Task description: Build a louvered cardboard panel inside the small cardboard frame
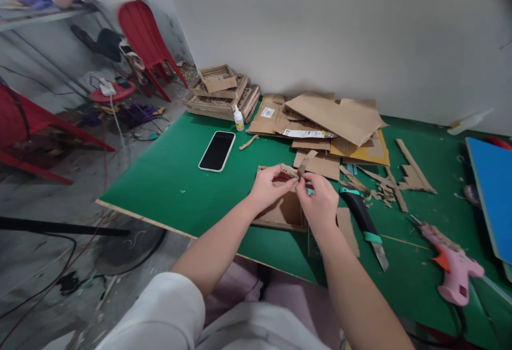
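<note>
Over a shallow cardboard box [280,225], my left hand [269,185] grips a small folded cardboard piece [288,170] between thumb and fingers. My right hand [321,196] pinches a thin cardboard strip [307,161] that sticks up above the fingertips. The two hands meet where the strip touches or nearly touches the piece; the exact contact is hidden by my fingers. Just right of my right hand lies a box cutter [362,216], black and teal, with its blade out. A flat cardboard scrap [347,230] shows beside my right wrist.
A pink glue gun [452,267] lies at right, near a blue board [490,190]. Behind are stacked cardboard [336,120], cardboard trays [224,107], a small glue bottle [239,120] and a phone [217,151]. Cardboard scraps [382,192] litter the right. A person sits far left.
</note>
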A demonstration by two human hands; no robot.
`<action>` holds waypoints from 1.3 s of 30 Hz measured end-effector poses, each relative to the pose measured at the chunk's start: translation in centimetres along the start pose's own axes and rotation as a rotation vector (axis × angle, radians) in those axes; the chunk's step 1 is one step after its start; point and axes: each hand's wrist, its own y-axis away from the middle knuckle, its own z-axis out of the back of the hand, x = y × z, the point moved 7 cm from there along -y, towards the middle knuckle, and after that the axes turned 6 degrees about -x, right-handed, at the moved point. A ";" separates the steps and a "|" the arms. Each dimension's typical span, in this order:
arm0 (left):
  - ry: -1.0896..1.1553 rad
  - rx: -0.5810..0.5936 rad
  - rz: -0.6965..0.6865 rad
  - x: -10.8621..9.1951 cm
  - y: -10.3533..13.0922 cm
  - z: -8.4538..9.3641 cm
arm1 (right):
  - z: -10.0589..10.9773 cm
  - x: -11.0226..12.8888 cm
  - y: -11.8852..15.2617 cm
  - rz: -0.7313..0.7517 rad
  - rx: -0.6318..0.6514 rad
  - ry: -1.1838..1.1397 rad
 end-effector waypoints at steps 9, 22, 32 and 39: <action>-0.187 0.016 -0.229 -1.1 0.3 0.3 | -0.2 -0.1 -0.1 -0.006 0.032 0.005; -0.211 0.016 -0.301 -1.9 0.4 0.3 | 0.0 -0.7 -0.1 -0.127 0.003 -0.046; -0.242 0.025 -0.378 -2.1 0.7 0.2 | 0.0 -0.5 -0.6 -0.097 0.064 -0.047; -0.229 0.018 -0.355 -2.0 0.5 0.4 | -0.2 -0.8 -0.7 -0.177 0.120 -0.214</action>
